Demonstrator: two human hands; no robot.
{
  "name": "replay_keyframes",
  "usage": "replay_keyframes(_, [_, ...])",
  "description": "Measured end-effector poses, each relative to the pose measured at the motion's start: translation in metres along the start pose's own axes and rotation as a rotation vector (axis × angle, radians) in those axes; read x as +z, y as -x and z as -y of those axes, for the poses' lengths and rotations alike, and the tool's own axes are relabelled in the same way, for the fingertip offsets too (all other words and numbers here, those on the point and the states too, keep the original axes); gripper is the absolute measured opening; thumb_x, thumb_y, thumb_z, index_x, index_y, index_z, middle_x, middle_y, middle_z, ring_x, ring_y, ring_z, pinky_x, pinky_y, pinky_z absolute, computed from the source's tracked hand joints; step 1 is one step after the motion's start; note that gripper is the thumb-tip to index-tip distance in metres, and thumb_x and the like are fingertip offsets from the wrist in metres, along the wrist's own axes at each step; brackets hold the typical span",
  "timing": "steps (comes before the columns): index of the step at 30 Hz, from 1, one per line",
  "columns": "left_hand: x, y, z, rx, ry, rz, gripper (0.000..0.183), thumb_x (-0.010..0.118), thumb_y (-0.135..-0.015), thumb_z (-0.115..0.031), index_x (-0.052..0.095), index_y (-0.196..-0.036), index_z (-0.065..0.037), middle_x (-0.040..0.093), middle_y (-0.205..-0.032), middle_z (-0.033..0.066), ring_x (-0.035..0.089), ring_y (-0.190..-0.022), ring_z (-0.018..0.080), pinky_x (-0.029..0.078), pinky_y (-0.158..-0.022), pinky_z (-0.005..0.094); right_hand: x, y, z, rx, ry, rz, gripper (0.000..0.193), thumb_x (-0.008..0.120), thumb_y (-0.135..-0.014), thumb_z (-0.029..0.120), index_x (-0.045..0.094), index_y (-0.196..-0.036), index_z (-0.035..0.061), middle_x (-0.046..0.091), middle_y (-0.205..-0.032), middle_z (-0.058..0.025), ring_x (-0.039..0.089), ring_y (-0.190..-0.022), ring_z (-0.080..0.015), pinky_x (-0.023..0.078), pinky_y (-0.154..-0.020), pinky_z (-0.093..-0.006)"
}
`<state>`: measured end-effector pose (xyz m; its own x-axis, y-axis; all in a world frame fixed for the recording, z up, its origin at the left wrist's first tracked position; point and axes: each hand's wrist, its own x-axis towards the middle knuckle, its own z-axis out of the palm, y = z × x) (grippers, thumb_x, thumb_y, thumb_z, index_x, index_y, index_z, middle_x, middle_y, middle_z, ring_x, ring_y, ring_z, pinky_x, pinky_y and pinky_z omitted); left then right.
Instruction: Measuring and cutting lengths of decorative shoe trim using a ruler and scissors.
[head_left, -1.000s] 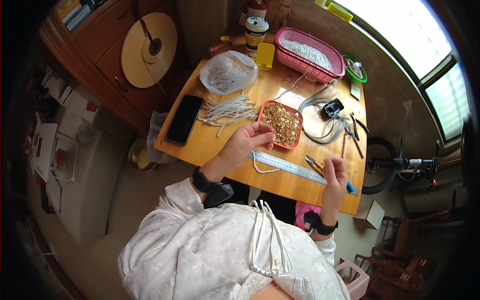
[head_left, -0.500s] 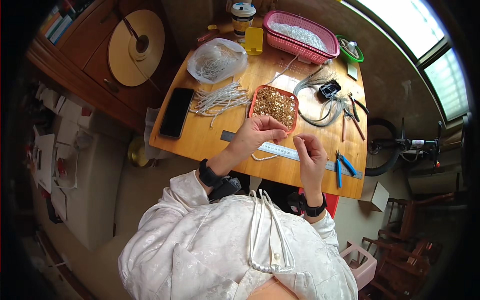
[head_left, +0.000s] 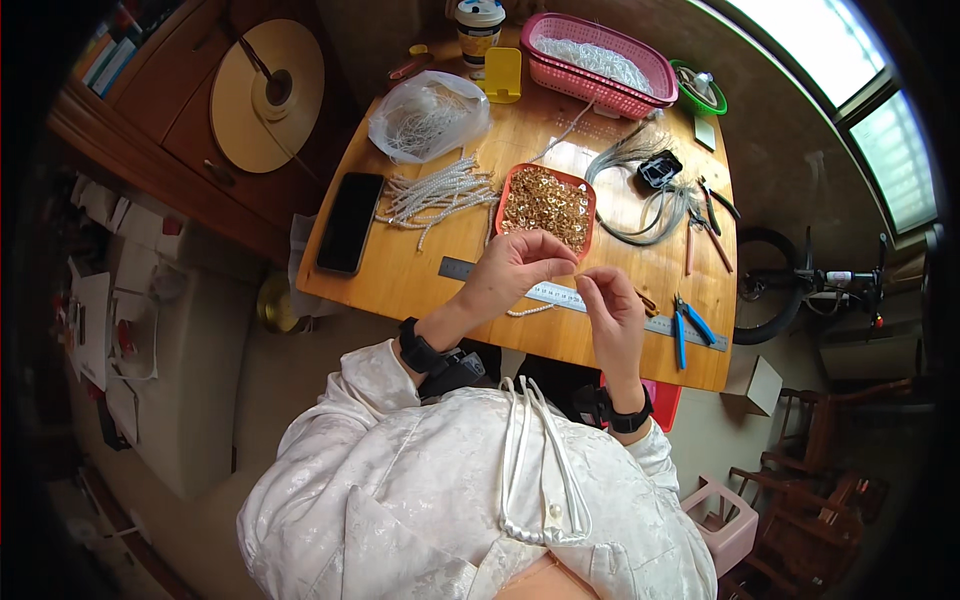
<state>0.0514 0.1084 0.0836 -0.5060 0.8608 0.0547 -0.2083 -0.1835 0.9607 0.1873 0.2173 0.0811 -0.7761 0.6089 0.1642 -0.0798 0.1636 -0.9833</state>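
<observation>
My left hand is closed in a pinch above the ruler, thumb against fingers. My right hand pinches close beside it, their fingertips nearly meeting. Whatever lies between the fingertips is too small to make out. Below my left hand, a short strand of white beads shows near the table's front edge; where it leads is hidden. A metal ruler lies under both hands. Just beyond them sits a red tray of small gold-coloured pieces. Blue-handled cutters rest on the ruler, right of my right hand.
Several white bead strands lie beside a black phone. Farther back are a plastic bag, a yellow stand, a lidded cup and a pink basket. Grey cord and pliers lie at the right.
My right hand has moved left, and its fingertips are now closer to my left hand's. A small brownish tool shows beside it on the ruler. The view has shifted slightly.
</observation>
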Motion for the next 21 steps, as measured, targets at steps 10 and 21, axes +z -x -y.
replay_keyframes(10, [0.003, -0.005, 0.009, 0.127, -0.055, 0.060, 0.009, 0.067, -0.084, -0.004, 0.067, -0.092, 0.000, 0.061, -0.090, 0.0013, 0.059, -0.081, 0.0079, 0.048, -0.072, 0.0220, -0.013, -0.002, -0.002, 0.323, -0.449, 0.185, 0.013, 0.054, -0.096, 0.015, 0.054, -0.099, 0.0029, 0.058, -0.084, -0.0005, 0.036, -0.059, -0.0019, 0.030, -0.054, -0.0170])
replay_keyframes(21, [-0.022, -0.031, 0.024, 0.157, -0.556, -0.158, 0.017, 0.075, -0.076, -0.016, 0.070, -0.089, -0.007, 0.062, -0.094, 0.0037, 0.053, -0.095, 0.0179, 0.042, -0.086, 0.0319, -0.041, -0.002, 0.006, 0.400, -0.598, 0.047, 0.009, 0.054, -0.095, 0.013, 0.054, -0.098, 0.0049, 0.051, -0.082, 0.0022, 0.036, -0.061, -0.0015, 0.029, -0.055, -0.0161])
